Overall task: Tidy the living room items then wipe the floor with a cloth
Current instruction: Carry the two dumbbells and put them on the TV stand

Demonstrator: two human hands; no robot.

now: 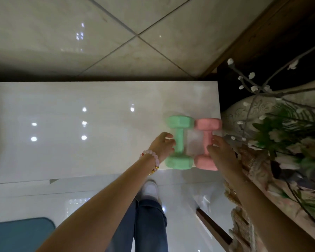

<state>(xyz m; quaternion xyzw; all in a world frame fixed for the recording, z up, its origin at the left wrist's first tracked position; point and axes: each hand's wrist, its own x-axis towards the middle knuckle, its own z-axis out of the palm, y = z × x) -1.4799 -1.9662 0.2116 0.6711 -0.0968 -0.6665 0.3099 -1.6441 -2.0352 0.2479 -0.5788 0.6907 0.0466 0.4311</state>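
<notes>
A mint-green dumbbell [179, 135] and a pink dumbbell [207, 124] lie side by side, heads touching, at the right end of a glossy white tabletop [98, 124]. My left hand [162, 146], with a bead bracelet on its wrist, is against the left side of the green handle, fingers loosely curled and not wrapped around it. My right hand [223, 157] rests at the right side of the pink handle with its fingers spread. Both hands are slightly blurred. No cloth is in view.
A pale patterned vase [247, 110] with branches and artificial flowers [284, 135] stands just right of the table's end. Woven rope trim [244, 224] hangs below it. A blue mat [20, 233] lies at lower left. Tiled floor [116, 33] lies beyond the table; my legs and white shoe [150, 190] are below.
</notes>
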